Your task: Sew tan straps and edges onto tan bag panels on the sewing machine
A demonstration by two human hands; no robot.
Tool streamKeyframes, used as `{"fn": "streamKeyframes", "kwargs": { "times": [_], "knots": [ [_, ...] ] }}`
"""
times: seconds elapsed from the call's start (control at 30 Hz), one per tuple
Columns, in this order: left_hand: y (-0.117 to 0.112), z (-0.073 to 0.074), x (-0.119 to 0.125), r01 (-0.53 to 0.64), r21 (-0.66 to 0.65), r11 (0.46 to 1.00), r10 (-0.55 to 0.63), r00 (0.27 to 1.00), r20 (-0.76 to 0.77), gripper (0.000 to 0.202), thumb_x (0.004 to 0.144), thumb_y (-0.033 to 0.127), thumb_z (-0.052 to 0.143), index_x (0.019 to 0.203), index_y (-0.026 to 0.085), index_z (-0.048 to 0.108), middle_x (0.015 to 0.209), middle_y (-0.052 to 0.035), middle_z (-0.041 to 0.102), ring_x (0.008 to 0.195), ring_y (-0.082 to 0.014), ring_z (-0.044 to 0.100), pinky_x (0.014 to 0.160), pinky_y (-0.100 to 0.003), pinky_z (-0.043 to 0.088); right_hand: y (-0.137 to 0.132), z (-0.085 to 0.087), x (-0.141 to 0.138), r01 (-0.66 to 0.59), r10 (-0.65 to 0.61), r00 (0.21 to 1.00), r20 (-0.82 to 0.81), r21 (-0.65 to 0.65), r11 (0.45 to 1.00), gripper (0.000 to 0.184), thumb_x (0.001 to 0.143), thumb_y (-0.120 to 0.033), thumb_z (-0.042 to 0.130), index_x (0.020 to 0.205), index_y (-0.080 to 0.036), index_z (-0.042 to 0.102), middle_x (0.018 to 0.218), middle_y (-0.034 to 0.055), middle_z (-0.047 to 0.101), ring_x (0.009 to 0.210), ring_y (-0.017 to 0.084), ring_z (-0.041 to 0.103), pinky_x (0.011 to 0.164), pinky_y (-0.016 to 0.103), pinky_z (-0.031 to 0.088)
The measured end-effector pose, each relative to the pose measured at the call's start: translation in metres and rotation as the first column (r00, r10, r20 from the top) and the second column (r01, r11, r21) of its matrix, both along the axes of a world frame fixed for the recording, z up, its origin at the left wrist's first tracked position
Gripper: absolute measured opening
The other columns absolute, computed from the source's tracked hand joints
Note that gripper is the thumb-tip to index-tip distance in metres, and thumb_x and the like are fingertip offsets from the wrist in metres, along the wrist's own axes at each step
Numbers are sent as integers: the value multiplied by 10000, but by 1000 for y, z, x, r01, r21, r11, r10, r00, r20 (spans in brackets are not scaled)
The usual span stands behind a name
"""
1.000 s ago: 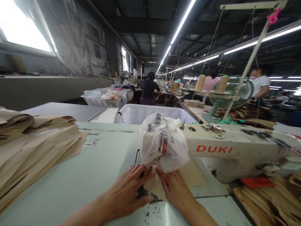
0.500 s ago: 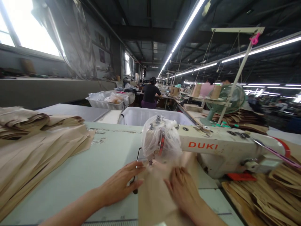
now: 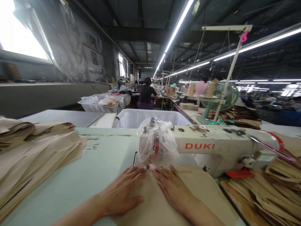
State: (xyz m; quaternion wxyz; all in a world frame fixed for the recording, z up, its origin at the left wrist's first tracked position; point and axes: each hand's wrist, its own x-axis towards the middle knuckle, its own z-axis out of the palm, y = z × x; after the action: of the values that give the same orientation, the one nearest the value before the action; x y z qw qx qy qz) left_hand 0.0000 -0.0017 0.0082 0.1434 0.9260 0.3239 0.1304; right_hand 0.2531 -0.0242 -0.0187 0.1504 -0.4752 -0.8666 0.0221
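Note:
A tan fabric piece lies on the pale green sewing table, its far edge beneath the sewing machine's needle area. My left hand rests on its left side, palm down with the thumb apart from the fingers. To the right, my right hand lies flat on the same piece, fingertips close to the presser foot. The white sewing machine bears red DUKI lettering, and a clear plastic bag wraps its head. The needle itself cannot be made out.
Stacked tan pieces cover the table's left side; more tan pieces lie at the right. Behind the machine stands a white plastic bin. A thread stand and a green fan rise behind it. A person sits farther back.
The fabric has turned and spread out to the right under the machine arm. My right hand has moved left and forward, closer to the presser foot. The view has shifted slightly.

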Motion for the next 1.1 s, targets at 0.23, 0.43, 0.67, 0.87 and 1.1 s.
{"fn": "streamKeyframes", "kwargs": {
  "times": [0.23, 0.43, 0.67, 0.87, 1.1],
  "knots": [
    [1, -12, 0, -48, 45, 998, 50, 998, -34, 653, 862, 485, 667, 1427, 234, 459, 1498, -121, 461, 1375, -360, 423, 1133, -554, 373, -4, -7, -18, 22, -21, 998, -53, 22, 1000, 464, 1047, -325, 408, 1484, -170, 404, 1463, 90, 472, 1328, 276, 469, 1135, 586, 337],
    [3, -23, -4, -59, 137, 989, 58, 998, 11, 760, 826, 613, 666, 1470, 297, 416, 1478, -114, 490, 1302, -377, 513, 1064, -519, 470, 2, -20, -13, -27, 27, 1000, 4, 127, 992, 469, 1046, -378, 389, 1453, -151, 442, 1440, 113, 494, 1238, 287, 556, 1085, 580, 409],
    [8, -16, -2, -71, 114, 991, 72, 997, 0, 785, 798, 683, 659, 1459, 319, 445, 1455, -97, 521, 1268, -367, 551, 1046, -498, 490, 12, -35, -14, -18, 23, 1000, -16, 260, 965, 439, 1023, -362, 428, 1404, -155, 498, 1372, 133, 559, 1097, 293, 646, 990, 564, 508],
    [9, -2, 2, -86, 55, 995, 86, 996, 6, 716, 773, 595, 733, 1386, 285, 528, 1414, -98, 561, 1256, -353, 560, 1065, -487, 471, 15, -36, -15, 1, 15, 998, -53, 283, 959, 404, 1024, -330, 404, 1370, -163, 530, 1330, 124, 595, 1068, 293, 657, 944, 553, 538],
    [12, 3, 5, -63, 56, 996, 62, 998, 32, 726, 756, 581, 759, 1371, 276, 523, 1403, -79, 563, 1266, -321, 539, 1066, -442, 462, 17, -33, -14, -1, 27, 997, -77, 320, 947, 403, 1037, -331, 368, 1369, -169, 529, 1311, 111, 611, 1060, 284, 662, 915, 535, 556]
  ]
}}
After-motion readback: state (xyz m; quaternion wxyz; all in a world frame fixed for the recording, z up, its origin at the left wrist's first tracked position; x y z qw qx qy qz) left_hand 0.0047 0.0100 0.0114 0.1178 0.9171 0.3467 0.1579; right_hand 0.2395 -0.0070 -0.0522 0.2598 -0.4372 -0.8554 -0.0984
